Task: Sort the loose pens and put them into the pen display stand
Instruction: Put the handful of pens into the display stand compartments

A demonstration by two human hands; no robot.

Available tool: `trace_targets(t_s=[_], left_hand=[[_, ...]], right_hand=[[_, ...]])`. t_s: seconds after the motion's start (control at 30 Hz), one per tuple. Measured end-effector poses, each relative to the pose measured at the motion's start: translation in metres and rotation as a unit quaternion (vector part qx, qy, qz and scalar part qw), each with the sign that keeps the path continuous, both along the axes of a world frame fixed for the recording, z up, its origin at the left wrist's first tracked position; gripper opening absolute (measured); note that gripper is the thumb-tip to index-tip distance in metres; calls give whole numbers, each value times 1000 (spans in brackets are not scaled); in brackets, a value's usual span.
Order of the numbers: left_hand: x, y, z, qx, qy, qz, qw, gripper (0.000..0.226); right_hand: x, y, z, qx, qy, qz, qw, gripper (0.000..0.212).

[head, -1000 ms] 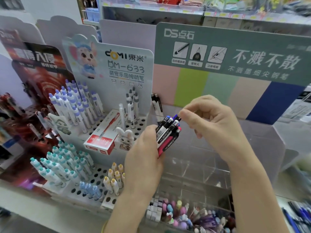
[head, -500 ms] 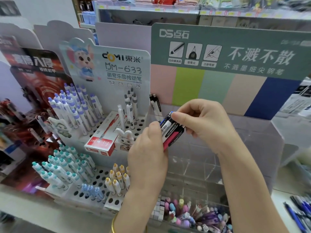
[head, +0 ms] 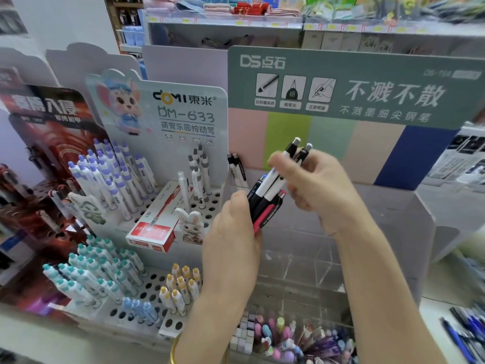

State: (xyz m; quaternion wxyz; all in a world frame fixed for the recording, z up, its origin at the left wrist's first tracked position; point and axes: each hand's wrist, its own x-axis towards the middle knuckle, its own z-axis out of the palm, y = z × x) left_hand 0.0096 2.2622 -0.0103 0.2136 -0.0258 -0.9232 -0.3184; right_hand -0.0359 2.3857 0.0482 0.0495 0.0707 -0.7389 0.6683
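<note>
Left hand (head: 231, 245): fingers curled tight round the lower half of a bundle of pens (head: 265, 214), thumb across the near side, back of the hand toward the camera.
Right hand (head: 317, 190): thumb and fingertips pinching two black-and-white pens (head: 267, 183) near the clip ends, remaining fingers bent loosely behind.
Bundle of pens: dark barrels and one red, slanting up and rightward out of the left fingers toward the right palm.
Two black-and-white pens: raised higher than the rest, silver push-buttons just above the right fingertips, white barrels running down onto the bundle; lower ends hidden, inside or outside the left grip impossible to tell.
Clear pen display stand (head: 322, 269): directly below and behind both sets of fingers, transparent compartments under a green header board (head: 354, 74).
White perforated stand (head: 214, 202): just left of the left fingers, with blue-capped pens (head: 118, 179) farther left, teal-capped pens (head: 99, 271) lower down, yellow-capped pens (head: 181, 285) beside the left wrist.
Red-and-white box (head: 154, 229): flat on the perforated tier, left of the left knuckles, near but apart.
Hanging pair of pens (head: 237, 172): just left of the right fingertips, at the white stand's edge.
Gold bangle (head: 173, 349): on the left wrist, well below the fingers.
Tub of pastel stationery (head: 283, 337): far below the fingers, between the two forearms.
Loose blue pens (head: 464, 334): on the counter, well right of and below the right fingers, blurred.
</note>
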Motion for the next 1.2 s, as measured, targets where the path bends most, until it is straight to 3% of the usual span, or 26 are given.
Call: trace_targets(t_s=[0.07, 0.2, 0.3, 0.37, 0.47, 0.57, 0.8, 0.97, 1.1, 1.2], left_hand=[[-1, 1, 0, -2, -4, -4, 1000, 41], [0, -1, -1, 12, -28, 7, 1000, 39], [2, -4, -1, 16, -23, 14, 1000, 39], [1, -4, 0, 22, -20, 16, 999, 40], [1, -3, 0, 19, -23, 13, 999, 43], [3, -4, -1, 15, -20, 13, 1000, 45], [4, -9, -2, 20, -7, -3, 1000, 40], [3, -16, -9, 86, -32, -24, 995, 33], [3, -17, -11, 123, -25, -61, 990, 24], [3, -19, -12, 170, -38, -81, 981, 19]], right_hand=[[0, -5, -6, -23, 48, -26, 998, 29], [-8, 9, 5, -250, 81, -148, 953, 32], [-7, 18, 5, -278, 45, -128, 951, 31], [-4, 14, -1, -244, 8, -56, 968, 27], [3, 11, -8, -93, -9, 31, 995, 17], [7, 14, -10, 12, -3, 98, 995, 8], [5, 12, -2, 85, 50, 123, 988, 8], [-5, 19, 12, -50, 98, -25, 994, 11], [-8, 11, 11, -154, 39, 28, 987, 13], [-13, 6, 8, -262, 57, -42, 963, 15]])
